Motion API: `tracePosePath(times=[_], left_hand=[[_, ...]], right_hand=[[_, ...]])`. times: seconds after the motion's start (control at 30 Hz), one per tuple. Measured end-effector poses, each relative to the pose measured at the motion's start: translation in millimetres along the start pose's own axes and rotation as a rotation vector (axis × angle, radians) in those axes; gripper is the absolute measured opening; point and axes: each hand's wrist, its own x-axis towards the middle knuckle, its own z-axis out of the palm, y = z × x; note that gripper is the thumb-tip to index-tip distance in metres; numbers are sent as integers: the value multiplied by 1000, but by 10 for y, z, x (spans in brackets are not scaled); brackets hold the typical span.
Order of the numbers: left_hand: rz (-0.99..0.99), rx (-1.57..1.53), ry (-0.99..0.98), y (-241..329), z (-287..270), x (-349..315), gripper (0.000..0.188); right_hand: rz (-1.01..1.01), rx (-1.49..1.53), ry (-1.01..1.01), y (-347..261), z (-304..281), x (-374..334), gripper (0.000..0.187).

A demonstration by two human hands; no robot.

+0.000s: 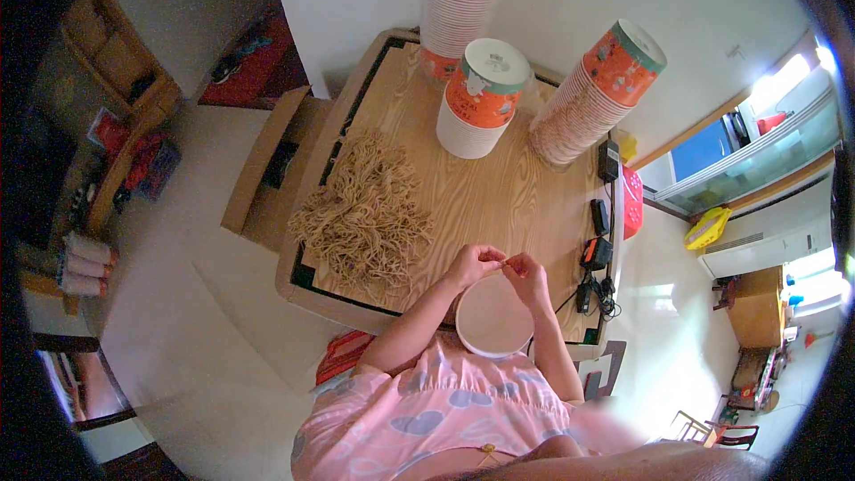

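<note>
The left hand and right hand meet fingertip to fingertip, pinching 1 thin tan strand between them above a white round bowl on the table. Left of the hands lies a heap of tan strands; beyond them stand 3 stacks of paper cups.

A white round paper bowl sits upright at the table's near edge, and just above its rim a thin tan rubber band is stretched between the fingertips of both hands
</note>
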Motion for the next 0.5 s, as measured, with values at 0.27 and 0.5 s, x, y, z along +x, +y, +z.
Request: tracePosePath(times=[0.27,0.5], left_hand=[[-37,207,19,135,34,-19,13],[-9,11,111,200,88,-49,9]], right_hand=[[1,23,20,24,15,-10,14],[-23,93,-9,92,15,36,14]])
